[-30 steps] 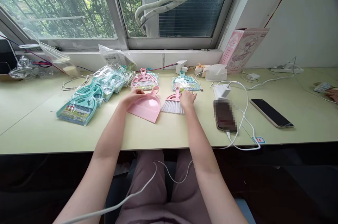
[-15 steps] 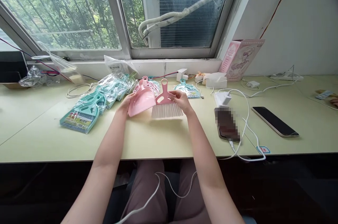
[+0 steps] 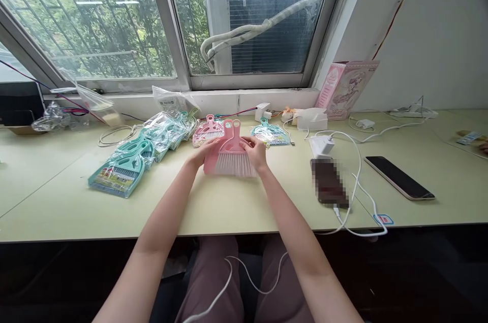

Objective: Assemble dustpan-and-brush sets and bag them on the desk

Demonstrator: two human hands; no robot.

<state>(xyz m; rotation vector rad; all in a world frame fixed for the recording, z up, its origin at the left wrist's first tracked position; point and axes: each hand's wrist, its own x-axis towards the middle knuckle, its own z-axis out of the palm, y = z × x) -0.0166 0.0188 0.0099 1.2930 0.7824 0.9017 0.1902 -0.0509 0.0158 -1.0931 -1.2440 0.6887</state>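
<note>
My left hand (image 3: 205,154) is closed on the left edge of a pink dustpan (image 3: 210,164). A pink hand brush (image 3: 233,148) with pale bristles lies over the front of the dustpan, and my right hand (image 3: 255,153) grips its right side. The two handles stand up nearly side by side, and the brush covers much of the pan. Both are held just above the table. Behind them on the table lies another pink brush and dustpan set (image 3: 208,130) in clear wrap.
Wrapped teal brush and dustpan sets (image 3: 122,165) lie in a row at left, and one more teal set (image 3: 270,132) lies behind my right hand. At right are a charging phone (image 3: 330,183), a white cable (image 3: 358,181), a second phone (image 3: 398,176) and a pink box (image 3: 348,89).
The dustpan has moved right and the brush slightly left, so the brush now overlaps the pan instead of standing beside it. My hands have come closer together.
</note>
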